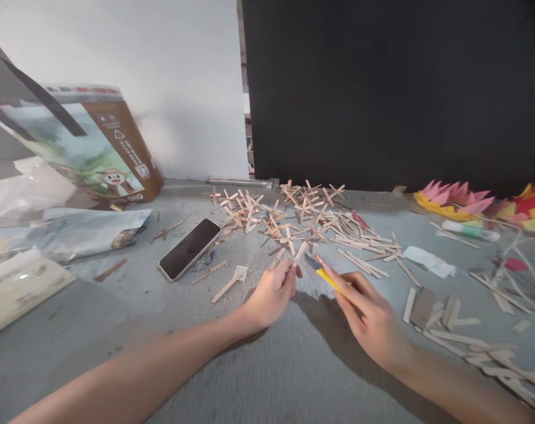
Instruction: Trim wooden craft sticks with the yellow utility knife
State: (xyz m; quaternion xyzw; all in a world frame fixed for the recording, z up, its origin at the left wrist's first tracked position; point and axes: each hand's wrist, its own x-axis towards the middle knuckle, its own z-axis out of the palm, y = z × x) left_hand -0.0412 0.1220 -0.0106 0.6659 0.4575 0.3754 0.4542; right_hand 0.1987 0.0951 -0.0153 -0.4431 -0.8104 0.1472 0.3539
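Note:
My left hand (273,292) is closed in a pinch on a craft stick (299,254), whose pale end points up and away from me. Just to the right, my right hand (373,315) grips a yellow utility knife (331,281); a dark blade and a red part show at its front, near the stick but apart from it. Beyond both hands lies a heap of crossed craft sticks (249,211), star-like in shape. Loose craft sticks (359,238) spread out to the right of that heap.
A phone (190,248) lies left of the heap. Further left stand a printed carrier bag (112,147) and plastic packaging (82,232). On the right are paper crowns (455,201), a glue tube (470,230), a white cable (517,277) and more sticks (457,337). A black panel (391,94) rises behind.

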